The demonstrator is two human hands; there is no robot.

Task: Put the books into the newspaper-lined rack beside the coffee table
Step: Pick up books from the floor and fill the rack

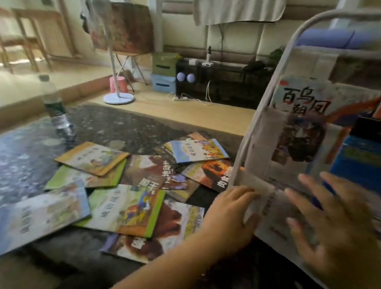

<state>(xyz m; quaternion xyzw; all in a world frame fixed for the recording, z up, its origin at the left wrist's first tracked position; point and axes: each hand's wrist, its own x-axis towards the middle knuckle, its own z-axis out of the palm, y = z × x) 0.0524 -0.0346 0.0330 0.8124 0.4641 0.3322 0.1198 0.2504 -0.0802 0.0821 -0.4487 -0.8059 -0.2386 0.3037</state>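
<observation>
My left hand [231,211] grips the newspaper [285,155] edge on the rack [288,46]; right hand [334,229] spread flat, released, beside it. Books [125,208] left of grip.

L hand [229,210]: forearm enters from bottom centre, bare, angled up and to the right. Back of hand up, wrist about straight; fingers curl over the edge of the newspaper [259,197] lining, tips hidden behind it. R hand [331,234]: comes in from lower right corner, back toward camera, fingers [308,181] spread and straight, laid flat against the lining. Motion-blurred. Both hands close together, not touching.
</observation>
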